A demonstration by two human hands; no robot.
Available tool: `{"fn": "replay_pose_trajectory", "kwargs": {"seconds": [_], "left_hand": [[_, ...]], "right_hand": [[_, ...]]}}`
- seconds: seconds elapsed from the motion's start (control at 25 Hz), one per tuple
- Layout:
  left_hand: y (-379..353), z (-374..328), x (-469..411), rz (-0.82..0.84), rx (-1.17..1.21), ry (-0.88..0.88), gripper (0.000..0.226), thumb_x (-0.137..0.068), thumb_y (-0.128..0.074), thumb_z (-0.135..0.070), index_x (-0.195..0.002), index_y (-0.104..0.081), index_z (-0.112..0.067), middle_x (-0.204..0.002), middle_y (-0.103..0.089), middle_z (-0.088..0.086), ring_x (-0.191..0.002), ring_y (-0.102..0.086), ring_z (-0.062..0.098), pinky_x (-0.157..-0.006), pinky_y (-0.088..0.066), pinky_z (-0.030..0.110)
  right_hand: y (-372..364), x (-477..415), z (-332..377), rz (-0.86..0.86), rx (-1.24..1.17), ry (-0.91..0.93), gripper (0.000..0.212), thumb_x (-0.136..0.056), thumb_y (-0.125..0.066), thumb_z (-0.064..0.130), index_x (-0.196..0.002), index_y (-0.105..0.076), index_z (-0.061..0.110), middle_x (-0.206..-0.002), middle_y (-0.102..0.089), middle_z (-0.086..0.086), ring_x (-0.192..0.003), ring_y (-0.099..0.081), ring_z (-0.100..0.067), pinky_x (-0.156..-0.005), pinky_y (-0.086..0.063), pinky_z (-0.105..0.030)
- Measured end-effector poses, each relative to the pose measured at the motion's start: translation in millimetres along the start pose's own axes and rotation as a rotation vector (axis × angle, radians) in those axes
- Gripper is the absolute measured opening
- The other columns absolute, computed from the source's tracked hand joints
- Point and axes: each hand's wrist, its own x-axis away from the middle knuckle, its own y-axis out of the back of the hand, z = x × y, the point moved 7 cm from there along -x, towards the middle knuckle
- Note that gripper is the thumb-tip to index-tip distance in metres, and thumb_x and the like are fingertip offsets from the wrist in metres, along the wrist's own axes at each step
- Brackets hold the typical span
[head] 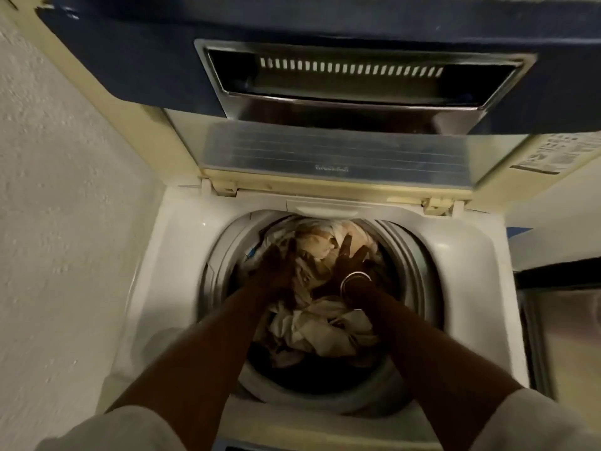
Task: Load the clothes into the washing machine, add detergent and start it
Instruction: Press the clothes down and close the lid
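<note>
A white top-loading washing machine (182,229) stands below me with its lid (335,154) folded up against the back. Its round drum (406,252) holds a heap of pale beige and white clothes (322,330). Both my arms reach down into the drum. My left hand (276,271) lies flat on the clothes at the left, blurred by motion. My right hand (349,255) rests on the clothes at the right with its fingers spread, a bracelet on its wrist. Neither hand visibly grips any cloth.
A rough pale wall (58,190) runs close along the machine's left side. Overhead at the back hangs a dark blue unit with a chrome-framed vent (357,79). A metallic appliance (566,336) stands at the right.
</note>
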Motion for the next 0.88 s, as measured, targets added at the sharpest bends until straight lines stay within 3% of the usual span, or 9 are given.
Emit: {"fn": "replay_pose_trajectory", "kwargs": {"seconds": [0.12,0.2,0.32,0.44,0.52,0.6,0.76,0.84,0.88], "left_hand": [[-29,21,18,-0.010,-0.159,0.002,0.082,-0.095,-0.035,-0.060,-0.157,-0.002,-0.017,-0.163,-0.006,0.014,-0.150,-0.011,0.031,-0.123,-0.012,0.041],[-15,22,37,0.085,-0.215,-0.004,0.074,-0.095,-0.044,-0.051,-0.154,-0.022,-0.013,-0.158,-0.027,0.015,-0.145,-0.029,0.030,-0.119,-0.024,0.041],[40,-3,53,-0.019,-0.345,-0.020,0.044,-0.097,-0.053,-0.028,-0.136,-0.051,-0.008,-0.140,-0.053,0.014,-0.130,-0.050,0.032,-0.108,-0.041,0.040],[71,-10,58,-0.227,-0.278,-0.040,0.041,-0.099,-0.045,-0.031,-0.134,-0.055,-0.012,-0.138,-0.056,0.011,-0.126,-0.054,0.027,-0.100,-0.043,0.027],[71,-14,62,-0.386,-0.174,-0.179,0.048,-0.099,-0.035,-0.039,-0.140,-0.050,-0.018,-0.145,-0.049,0.010,-0.132,-0.047,0.029,-0.109,-0.039,0.037],[51,-7,60,-0.347,-0.029,-0.163,0.057,-0.097,-0.027,-0.050,-0.146,-0.040,-0.024,-0.153,-0.037,0.010,-0.141,-0.033,0.033,-0.116,-0.029,0.049],[15,10,44,-0.085,-0.059,-0.102,0.090,-0.083,-0.039,-0.067,-0.156,-0.016,-0.021,-0.161,-0.019,0.010,-0.148,-0.019,0.030,-0.121,-0.020,0.041],[31,5,49,-0.169,0.095,-0.132,0.054,-0.094,-0.050,-0.048,-0.141,-0.047,-0.022,-0.143,-0.050,0.006,-0.134,-0.046,0.028,-0.105,-0.035,0.028],[48,-1,57,-0.338,0.124,-0.149,0.036,-0.096,-0.051,-0.040,-0.127,-0.059,-0.022,-0.127,-0.061,0.005,-0.121,-0.057,0.026,-0.096,-0.039,0.025]], "right_hand": [[-13,12,2,-0.079,0.025,0.032,0.144,-0.061,-0.088,0.047,-0.153,0.019,0.018,-0.150,-0.026,-0.029,-0.134,-0.038,-0.044,-0.107,-0.039,-0.051],[-17,23,5,-0.065,0.025,0.056,0.132,-0.066,-0.085,0.043,-0.155,0.008,0.014,-0.139,-0.048,-0.021,-0.121,-0.053,-0.036,-0.097,-0.048,-0.042],[-7,46,26,0.073,-0.081,0.126,0.133,-0.063,-0.088,0.045,-0.156,0.000,0.008,-0.150,-0.037,-0.019,-0.131,-0.045,-0.035,-0.101,-0.043,-0.035],[-38,81,55,0.267,0.098,0.300,0.103,-0.075,-0.081,0.047,-0.152,-0.025,0.009,-0.147,-0.042,-0.012,-0.118,-0.055,-0.026,-0.086,-0.052,-0.027],[-69,85,56,0.283,0.234,0.335,0.092,-0.080,-0.072,0.055,-0.149,-0.032,0.008,-0.140,-0.049,-0.013,-0.112,-0.058,-0.025,-0.087,-0.053,-0.030],[-123,59,30,0.316,0.102,0.278,0.093,-0.082,-0.061,0.065,-0.148,-0.034,0.005,-0.150,-0.039,-0.016,-0.133,-0.043,-0.034,-0.112,-0.036,-0.045],[-116,57,18,0.273,0.228,0.241,0.082,-0.089,-0.063,0.044,-0.152,-0.022,0.012,-0.153,-0.034,-0.012,-0.140,-0.035,-0.031,-0.117,-0.028,-0.041],[-94,78,15,0.251,0.158,0.186,0.075,-0.095,-0.057,0.043,-0.152,-0.024,0.008,-0.154,-0.032,-0.014,-0.140,-0.034,-0.033,-0.115,-0.030,-0.041],[-80,72,14,0.278,0.038,0.180,0.078,-0.093,-0.059,0.046,-0.152,-0.025,0.007,-0.155,-0.032,-0.016,-0.139,-0.036,-0.034,-0.114,-0.033,-0.041]]}}
